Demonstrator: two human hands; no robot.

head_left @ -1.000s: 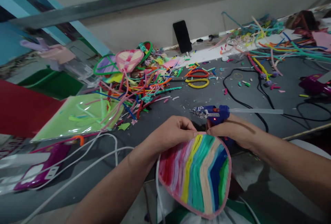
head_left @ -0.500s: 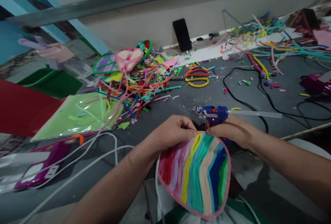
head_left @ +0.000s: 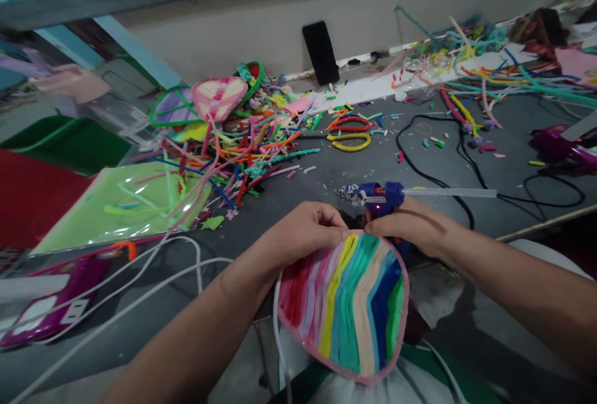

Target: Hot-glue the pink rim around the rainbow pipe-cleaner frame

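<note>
A rounded panel [head_left: 345,304] of coloured stripes with a pink rim hangs at the table's front edge. My left hand [head_left: 312,230] pinches its top rim, fingers curled. Just to the right, my right hand [head_left: 396,220] is closed at the same rim, thumb against it. A blue glue gun [head_left: 385,197] with a lit red light and a clear glue stick lies across my right hand, its nozzle pointing left; its handle is mostly hidden behind that hand.
Red and yellow scissors [head_left: 349,141] lie beyond the hands beside a pile of coloured stems [head_left: 252,149]. A black phone [head_left: 321,53] leans on the wall. Purple devices [head_left: 56,298] sit at both sides. White and black cables cross the grey table [head_left: 289,189].
The whole view has shifted, so things appear slightly further left and higher. Both hands keep the same hold on the panel.
</note>
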